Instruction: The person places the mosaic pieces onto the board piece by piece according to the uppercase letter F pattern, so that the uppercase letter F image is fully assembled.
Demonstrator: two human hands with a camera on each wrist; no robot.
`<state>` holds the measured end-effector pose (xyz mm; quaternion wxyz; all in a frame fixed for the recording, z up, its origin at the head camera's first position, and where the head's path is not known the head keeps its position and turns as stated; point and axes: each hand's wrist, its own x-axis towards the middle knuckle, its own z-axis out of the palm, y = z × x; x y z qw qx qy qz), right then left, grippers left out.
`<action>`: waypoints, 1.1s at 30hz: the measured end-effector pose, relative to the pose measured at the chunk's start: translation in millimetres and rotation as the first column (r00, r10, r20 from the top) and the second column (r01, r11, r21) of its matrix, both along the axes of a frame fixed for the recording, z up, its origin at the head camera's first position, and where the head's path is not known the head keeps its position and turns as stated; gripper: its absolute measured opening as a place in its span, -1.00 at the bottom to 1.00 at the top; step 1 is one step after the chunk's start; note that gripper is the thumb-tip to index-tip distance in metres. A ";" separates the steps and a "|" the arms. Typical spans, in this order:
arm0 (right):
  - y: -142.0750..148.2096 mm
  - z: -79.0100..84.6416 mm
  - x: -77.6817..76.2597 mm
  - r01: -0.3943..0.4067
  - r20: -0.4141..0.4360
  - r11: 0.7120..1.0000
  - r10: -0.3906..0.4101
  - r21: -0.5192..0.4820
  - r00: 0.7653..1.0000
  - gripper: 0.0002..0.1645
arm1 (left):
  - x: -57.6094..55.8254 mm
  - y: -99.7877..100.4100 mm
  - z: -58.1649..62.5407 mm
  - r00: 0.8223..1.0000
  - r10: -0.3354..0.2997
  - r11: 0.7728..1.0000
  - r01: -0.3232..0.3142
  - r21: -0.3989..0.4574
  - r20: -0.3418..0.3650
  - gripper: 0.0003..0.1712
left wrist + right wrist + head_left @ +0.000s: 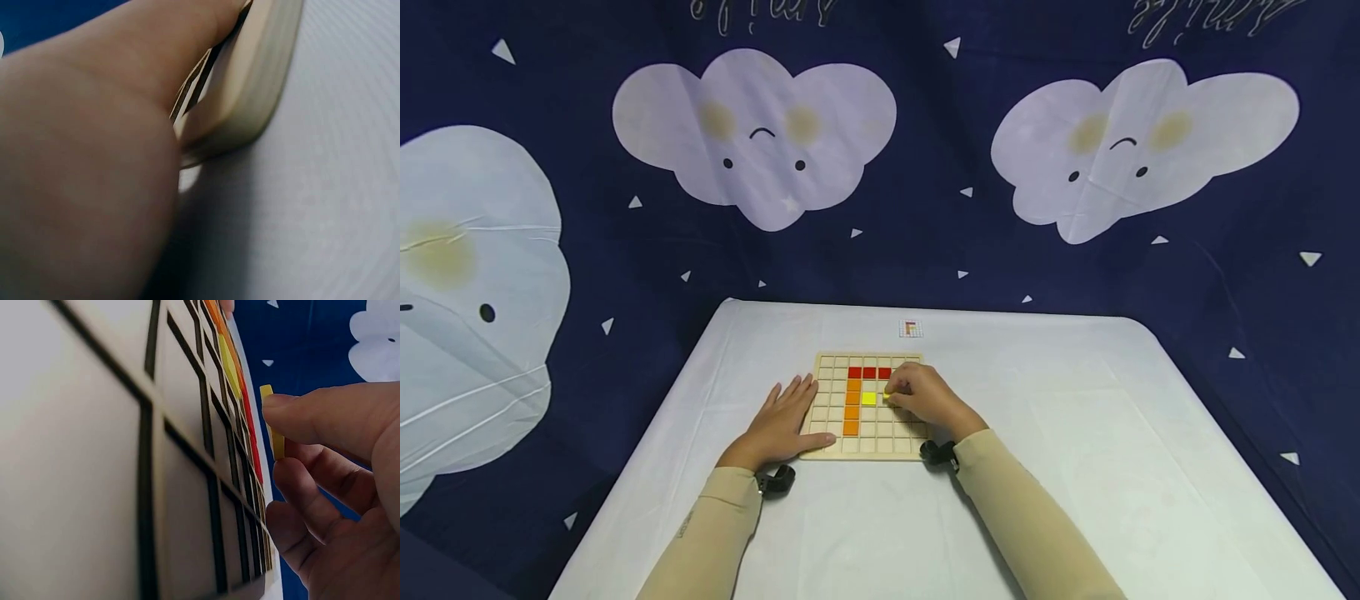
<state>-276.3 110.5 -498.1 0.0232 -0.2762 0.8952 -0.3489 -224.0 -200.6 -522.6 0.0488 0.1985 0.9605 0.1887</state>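
A wooden grid board [865, 456] lies flat on the white table. Red tiles [869, 372] form a short row near its top, and orange tiles [852, 412] run down a column below the row's left end. One yellow tile [868, 398] sits in a cell beside the orange column. My right hand [928, 396] pinches another yellow tile [272, 425] between thumb and fingers, just over the board and right of the placed yellow one. My left hand [782, 423] rests with spread fingers on the board's left edge, its thumb along the lower left corner.
A small pattern card [911, 328] with a red and orange design lies on the table [1075, 467] behind the board. A dark blue cloth with white clouds [760, 133] hangs beyond the table. Both wrists wear black camera bands.
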 end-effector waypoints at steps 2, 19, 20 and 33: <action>-3.7 -1.0 -0.1 -0.013 -0.003 1.000 0.013 0.010 1.000 -0.88 | -0.2 0.6 0.7 1.000 -0.001 1.000 0.001 -0.003 0.003 0.37; -11.6 -4.1 4.4 -0.004 -0.009 0.999 0.005 0.051 1.000 -0.89 | -0.1 -0.2 -3.3 1.000 0.003 1.000 -0.003 -0.014 0.003 0.38; -11.4 -4.3 4.8 -0.003 -0.011 0.999 0.003 0.048 1.000 -0.90 | -0.2 -0.3 -3.7 1.000 0.003 1.000 -0.003 -0.014 0.002 0.38; -7.0 -2.8 7.0 0.046 -0.012 0.998 -0.046 0.046 0.999 -0.89 | -1.0 -0.4 -3.5 1.000 0.002 1.000 -0.002 0.002 -0.001 0.38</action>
